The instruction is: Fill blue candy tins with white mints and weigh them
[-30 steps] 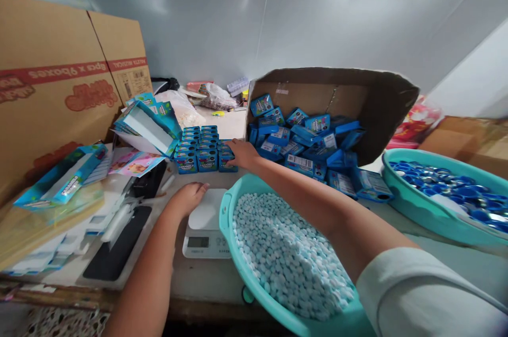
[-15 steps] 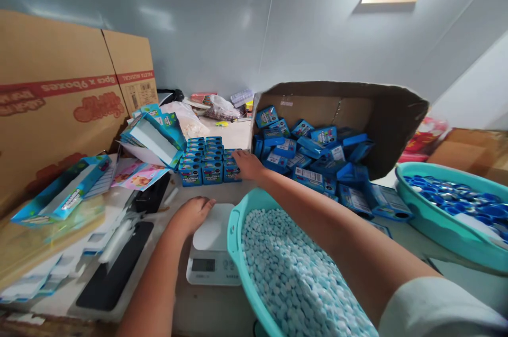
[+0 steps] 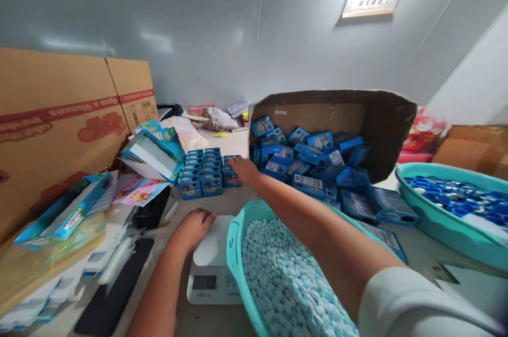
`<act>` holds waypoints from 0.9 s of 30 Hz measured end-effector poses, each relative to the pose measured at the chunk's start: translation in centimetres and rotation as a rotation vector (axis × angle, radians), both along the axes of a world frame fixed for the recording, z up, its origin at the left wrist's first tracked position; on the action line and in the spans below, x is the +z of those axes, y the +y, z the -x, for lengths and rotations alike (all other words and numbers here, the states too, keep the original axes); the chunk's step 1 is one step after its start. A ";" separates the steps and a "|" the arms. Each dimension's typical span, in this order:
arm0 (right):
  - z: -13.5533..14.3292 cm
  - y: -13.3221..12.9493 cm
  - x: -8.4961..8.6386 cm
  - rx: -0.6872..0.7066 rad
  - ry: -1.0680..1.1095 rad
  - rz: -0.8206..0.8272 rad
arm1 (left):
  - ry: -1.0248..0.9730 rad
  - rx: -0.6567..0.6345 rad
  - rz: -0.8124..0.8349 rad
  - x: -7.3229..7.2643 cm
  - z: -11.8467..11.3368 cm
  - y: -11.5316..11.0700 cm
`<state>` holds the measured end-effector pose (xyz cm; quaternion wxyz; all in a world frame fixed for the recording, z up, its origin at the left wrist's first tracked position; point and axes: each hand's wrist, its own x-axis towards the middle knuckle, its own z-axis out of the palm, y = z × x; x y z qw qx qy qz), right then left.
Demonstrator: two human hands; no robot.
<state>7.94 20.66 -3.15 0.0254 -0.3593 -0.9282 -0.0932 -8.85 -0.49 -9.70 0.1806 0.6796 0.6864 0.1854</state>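
Note:
My right hand point(image 3: 245, 170) reaches across to the rows of small blue candy boxes point(image 3: 200, 173), its fingers closed on the box point(image 3: 231, 174) at their right end. That box sits slightly behind the front row. My left hand point(image 3: 195, 228) lies at the left edge of a white digital scale point(image 3: 214, 244), fingers stretched forward over the platform's edge and holding nothing. Beside the scale, a turquoise basin point(image 3: 236, 242) of pale blue candies point(image 3: 281, 268) passes under my right forearm.
A tipped cardboard box point(image 3: 381, 120) spills blue boxes point(image 3: 313, 162) at the right. Another turquoise basin point(image 3: 440, 231) holds blue packets. Display cartons point(image 3: 63, 215), a black phone-like slab point(image 3: 115, 289) and a large carton point(image 3: 51, 99) stand left.
The view has tilted upward. The box at my right hand now sits a little farther back than the front row. My left hand stays by the scale.

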 end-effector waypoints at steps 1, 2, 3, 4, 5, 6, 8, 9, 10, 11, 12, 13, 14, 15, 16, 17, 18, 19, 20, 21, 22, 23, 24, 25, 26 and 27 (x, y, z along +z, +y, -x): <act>0.0 0.2 0.0 0.009 0.003 0.001 | 0.005 0.003 -0.004 0.0 0.0 0.0; 0.1 0.4 0.0 0.019 0.007 0.003 | 0.010 0.004 -0.007 0.0 -0.1 0.0; 0.1 0.6 0.0 0.028 0.011 0.005 | 0.015 0.005 -0.011 0.0 -0.1 0.0; 0.1 0.7 -0.1 0.035 0.016 0.007 | 0.019 0.004 -0.014 0.0 -0.1 0.0; 0.1 0.9 -0.3 0.040 0.023 0.009 | 0.023 0.003 -0.017 0.0 -0.1 0.0; 0.0 1.0 -0.4 0.044 0.030 0.011 | 0.025 0.001 -0.019 0.0 -0.1 0.0; -0.1 1.3 -0.7 0.054 0.048 0.019 | 0.024 -0.001 -0.022 -0.1 -0.1 0.1; -0.1 1.4 -0.9 0.060 0.060 0.023 | 0.021 0.000 -0.023 -0.2 -0.1 0.1; -0.2 1.5 -1.1 0.067 0.073 0.026 | 0.017 -0.001 -0.023 -0.2 -0.1 0.1; -0.2 1.6 -1.2 0.074 0.088 0.029 | 0.014 -0.002 -0.024 -0.2 -0.1 0.1; -0.2 1.7 -1.4 0.081 0.105 0.031 | 0.011 -0.003 -0.024 -0.2 0.0 0.1; -0.3 1.7 -1.5 0.089 0.122 0.031 | 0.008 -0.006 -0.023 -0.2 0.0 0.1; -0.3 1.7 -1.6 0.095 0.138 0.032 | 0.007 -0.010 -0.021 -0.2 0.0 0.1; -0.3 1.8 -1.8 0.100 0.155 0.033 | 0.007 -0.012 -0.018 -0.2 0.1 0.2; -0.4 1.8 -1.9 0.103 0.170 0.035 | 0.008 -0.015 -0.015 -0.2 0.1 0.2; -0.3 1.8 -2.0 0.102 0.183 0.038 | 0.009 -0.017 -0.012 -0.2 0.2 0.2; -0.3 1.9 -2.2 0.097 0.194 0.042 | 0.012 -0.019 -0.009 -0.2 0.2 0.2; -0.3 1.9 -2.3 0.090 0.203 0.046 | 0.015 -0.019 -0.007 -0.2 0.2 0.2; -0.3 1.9 -2.4 0.081 0.209 0.050 | 0.020 -0.018 -0.005 -0.1 0.2 0.2; -0.2 1.9 -2.5 0.072 0.215 0.053 | 0.023 -0.019 -0.004 -0.1 0.2 0.1; -0.2 1.9 -2.6 0.063 0.220 0.055 | 0.027 -0.019 -0.004 0.0 0.2 0.1; -0.1 1.9 -2.6 0.053 0.224 0.055 | 0.029 -0.021 -0.003 0.0 0.2 0.1; -0.1 1.9 -2.7 0.044 0.227 0.055 | 0.030 -0.024 -0.001 0.1 0.2 0.0; 0.0 1.8 -2.7 0.035 0.230 0.055 | 0.030 -0.027 0.001 0.1 0.2 0.0; 0.0 1.8 -2.7 0.026 0.231 0.056 | 0.029 -0.030 0.003 0.1 0.2 0.0; 0.0 1.7 -2.7 0.017 0.231 0.057 | 0.029 -0.031 0.006 0.1 0.2 0.0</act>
